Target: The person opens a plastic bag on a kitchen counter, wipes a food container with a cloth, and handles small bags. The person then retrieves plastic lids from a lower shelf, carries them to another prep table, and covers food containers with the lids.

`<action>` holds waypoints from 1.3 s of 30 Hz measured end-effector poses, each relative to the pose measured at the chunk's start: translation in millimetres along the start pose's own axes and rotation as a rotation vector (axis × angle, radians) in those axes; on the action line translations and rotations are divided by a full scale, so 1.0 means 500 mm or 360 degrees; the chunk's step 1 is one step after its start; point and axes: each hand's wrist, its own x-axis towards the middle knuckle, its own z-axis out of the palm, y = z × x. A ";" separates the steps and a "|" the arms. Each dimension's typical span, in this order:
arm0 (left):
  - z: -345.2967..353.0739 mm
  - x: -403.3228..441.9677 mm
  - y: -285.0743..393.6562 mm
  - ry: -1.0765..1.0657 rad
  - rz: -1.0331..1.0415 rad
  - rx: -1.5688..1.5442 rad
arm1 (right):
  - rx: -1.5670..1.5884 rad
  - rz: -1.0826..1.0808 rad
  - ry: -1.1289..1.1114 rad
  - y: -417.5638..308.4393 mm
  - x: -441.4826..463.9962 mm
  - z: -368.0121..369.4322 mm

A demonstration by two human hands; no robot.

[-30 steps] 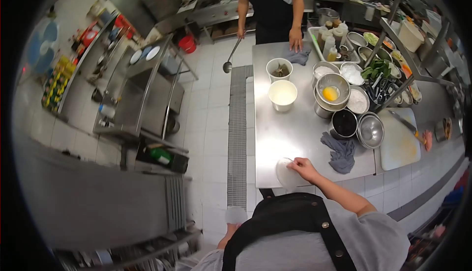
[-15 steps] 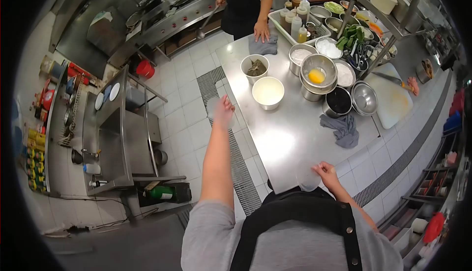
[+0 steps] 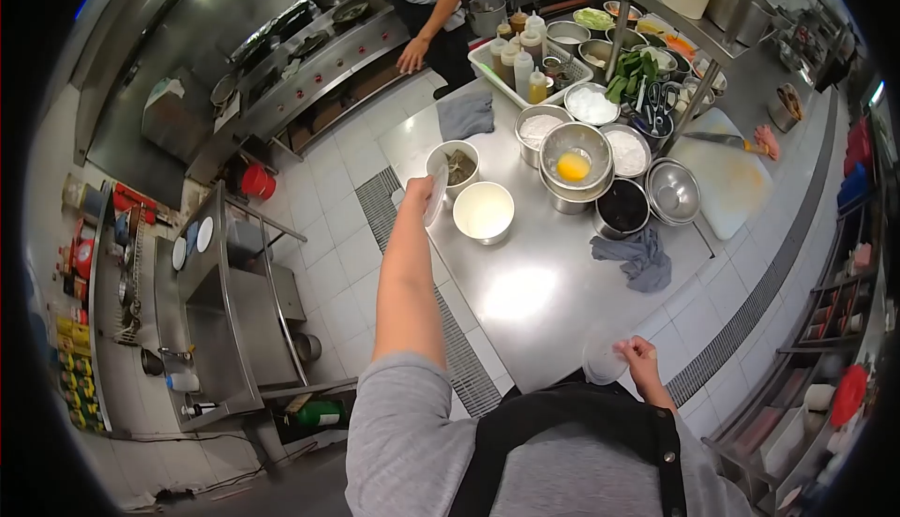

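My left hand [image 3: 416, 189] is closed on a clear round lid [image 3: 435, 195], held tilted beside the left rim of a white tub with dark contents [image 3: 460, 166]. A second white tub [image 3: 484, 212] with pale contents stands just in front of it. Near the table's front edge, my right hand [image 3: 639, 353] pinches another clear round lid [image 3: 604, 358] by its side. A steel bowl with a yellow yolk [image 3: 574, 166] rests on stacked containers to the right of the tubs.
A co-worker [image 3: 427, 11] stands by the stove at the back. Grey cloths [image 3: 466, 116] lie on the steel table [image 3: 525, 329]. Bottles [image 3: 522, 67], ingredient bowls [image 3: 626, 149] and a cutting board with a knife [image 3: 717, 179] are at the right.
My left hand has moved up and right with its lid to the dark-filled tub. My right hand still holds the other lid. The co-worker's hand has left the cloth, and the view has shifted.
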 end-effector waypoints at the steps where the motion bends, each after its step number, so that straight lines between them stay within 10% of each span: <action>1: -0.007 -0.003 0.002 0.0065 0.0032 -0.0040 | -0.0089 -0.0008 -0.0037 -0.005 0.005 0.001; 14: -0.278 -0.361 -0.149 0.0581 0.0285 -0.0044 | -0.0349 -0.0232 -0.0363 -0.077 0.141 0.051; 26: 0.056 -0.745 -0.266 0.0277 -0.0138 -0.0492 | -0.0355 -0.0479 -0.0688 -0.222 0.311 0.185; 33: 0.113 -0.799 -0.249 0.0040 -0.0110 -0.0450 | -0.0978 -0.1849 -0.0888 -0.370 0.234 0.220; 39: 0.069 -0.826 -0.294 0.0018 -0.0249 -0.0917 | -0.1584 -0.2111 -0.1615 -0.274 0.196 0.246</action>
